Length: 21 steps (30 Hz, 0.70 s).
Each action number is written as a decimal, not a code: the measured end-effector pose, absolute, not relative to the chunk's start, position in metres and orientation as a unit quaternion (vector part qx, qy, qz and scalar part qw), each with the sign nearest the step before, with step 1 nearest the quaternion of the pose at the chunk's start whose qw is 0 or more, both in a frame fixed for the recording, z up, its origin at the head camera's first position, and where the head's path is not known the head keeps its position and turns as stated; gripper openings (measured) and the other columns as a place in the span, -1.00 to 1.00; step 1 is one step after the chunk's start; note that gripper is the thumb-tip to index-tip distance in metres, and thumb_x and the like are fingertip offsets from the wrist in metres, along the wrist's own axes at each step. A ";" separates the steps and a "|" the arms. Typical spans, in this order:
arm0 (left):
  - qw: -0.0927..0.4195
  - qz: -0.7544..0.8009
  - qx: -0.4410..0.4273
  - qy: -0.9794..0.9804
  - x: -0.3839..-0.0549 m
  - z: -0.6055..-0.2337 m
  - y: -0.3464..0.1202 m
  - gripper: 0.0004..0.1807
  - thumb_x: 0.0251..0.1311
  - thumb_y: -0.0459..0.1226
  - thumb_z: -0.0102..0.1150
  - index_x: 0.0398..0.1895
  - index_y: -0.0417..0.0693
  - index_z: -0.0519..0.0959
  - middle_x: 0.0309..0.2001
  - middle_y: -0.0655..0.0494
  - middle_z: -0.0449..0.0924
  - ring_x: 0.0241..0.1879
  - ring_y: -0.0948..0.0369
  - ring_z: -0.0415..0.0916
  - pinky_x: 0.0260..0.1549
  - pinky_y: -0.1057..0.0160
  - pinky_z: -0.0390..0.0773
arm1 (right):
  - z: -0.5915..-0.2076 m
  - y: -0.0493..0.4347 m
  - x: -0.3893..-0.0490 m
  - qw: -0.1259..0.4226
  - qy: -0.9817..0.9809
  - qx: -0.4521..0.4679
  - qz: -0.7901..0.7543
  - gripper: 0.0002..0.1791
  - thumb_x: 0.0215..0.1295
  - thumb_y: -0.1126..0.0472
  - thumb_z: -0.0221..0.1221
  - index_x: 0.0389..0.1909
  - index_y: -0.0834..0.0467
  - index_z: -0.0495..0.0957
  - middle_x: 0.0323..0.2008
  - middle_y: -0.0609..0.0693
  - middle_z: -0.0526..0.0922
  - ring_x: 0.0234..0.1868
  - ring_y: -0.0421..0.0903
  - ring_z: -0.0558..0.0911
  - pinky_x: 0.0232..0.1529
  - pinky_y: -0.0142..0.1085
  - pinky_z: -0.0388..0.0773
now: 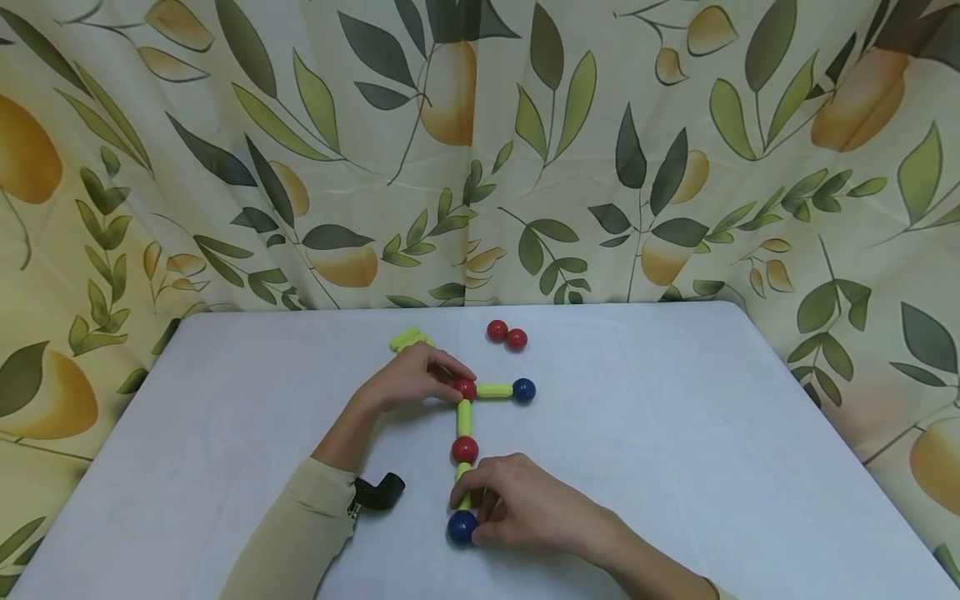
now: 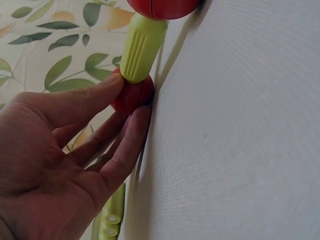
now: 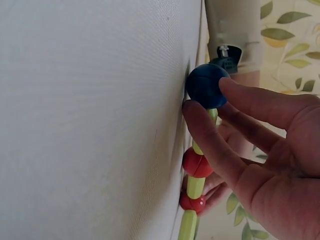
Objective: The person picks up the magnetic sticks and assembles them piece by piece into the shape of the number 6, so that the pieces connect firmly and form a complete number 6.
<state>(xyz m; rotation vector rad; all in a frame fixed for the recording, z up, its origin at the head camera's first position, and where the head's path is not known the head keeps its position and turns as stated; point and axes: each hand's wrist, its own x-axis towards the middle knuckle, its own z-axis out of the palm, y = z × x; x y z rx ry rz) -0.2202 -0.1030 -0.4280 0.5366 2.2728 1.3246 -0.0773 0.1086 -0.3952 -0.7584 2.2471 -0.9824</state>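
Observation:
A chain of balls and yellow-green rods lies on the white table. Its upper red ball (image 1: 465, 389) is pinched between the thumb and fingers of my left hand (image 1: 411, 377). From that ball one rod (image 1: 495, 390) runs right to a blue ball (image 1: 524, 390). Another rod (image 1: 464, 418) runs down to a middle red ball (image 1: 465, 450). Below it, a partly hidden rod joins the near blue ball (image 1: 462, 528). My right hand (image 1: 536, 508) holds this near ball; in the right wrist view, thumb and fingertips touch the blue ball (image 3: 206, 86).
Two loose red balls (image 1: 507, 336) sit touching near the table's far edge. Several loose yellow-green rods (image 1: 408, 338) lie behind my left hand, partly covered by it. A leaf-patterned curtain (image 1: 570, 167) hangs behind the white table (image 1: 675, 417). A black device (image 1: 381, 492) is strapped to the left wrist.

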 end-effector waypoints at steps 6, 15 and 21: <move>0.225 0.480 0.195 0.825 -0.220 -0.429 -0.103 -0.69 0.20 -0.30 0.49 0.03 0.07 0.79 -0.06 0.17 0.79 -0.05 0.20 0.69 0.03 0.20 0.66 | -0.395 0.109 -0.078 0.283 0.840 -0.283 -0.367 -0.70 0.19 0.30 0.47 -0.07 -0.02 0.74 -0.28 -0.28 0.66 -0.31 -0.36 0.62 -0.19 -0.47 0.63; 0.218 0.476 0.198 0.829 -0.218 -0.426 -0.100 -0.70 0.22 -0.32 0.47 0.02 0.08 0.80 -0.06 0.18 0.79 -0.06 0.19 0.68 0.04 0.18 0.64 | -0.396 0.112 -0.080 0.288 0.835 -0.285 -0.372 -0.70 0.20 0.30 0.46 -0.07 -0.03 0.73 -0.27 -0.29 0.67 -0.30 -0.37 0.63 -0.17 -0.47 0.63; 0.215 0.476 0.194 0.831 -0.217 -0.426 -0.101 -0.70 0.21 -0.33 0.47 0.01 0.07 0.80 -0.08 0.17 0.79 -0.07 0.20 0.68 0.04 0.18 0.64 | -0.396 0.111 -0.081 0.298 0.828 -0.282 -0.381 -0.69 0.20 0.30 0.46 -0.05 -0.03 0.72 -0.25 -0.28 0.67 -0.29 -0.35 0.63 -0.16 -0.46 0.64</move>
